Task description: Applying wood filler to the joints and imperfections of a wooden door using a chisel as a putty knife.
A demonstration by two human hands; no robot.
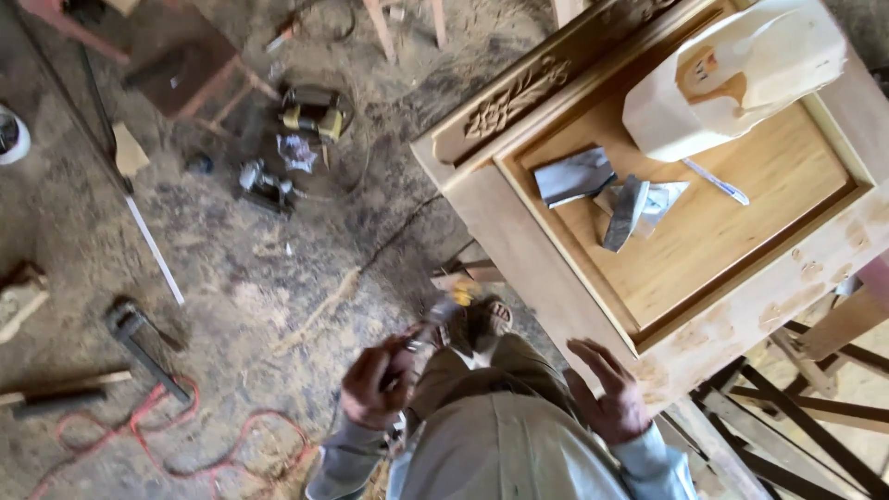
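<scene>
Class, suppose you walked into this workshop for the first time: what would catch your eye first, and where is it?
The pale wooden door panel with a carved flower strip fills the upper right, with a white plastic jug and folded sandpaper lying in its recess. Below, the left hand grips a blurred tool while the right hand hovers open by the panel's edge. A red cord loops across the dusty floor, lower left.

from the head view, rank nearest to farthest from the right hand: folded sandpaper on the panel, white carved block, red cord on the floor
1. Folded sandpaper, up on the wooden panel above the right hand.
2. White carved block, at the panel's far top corner.
3. Red cord, across on the floor at left.
</scene>
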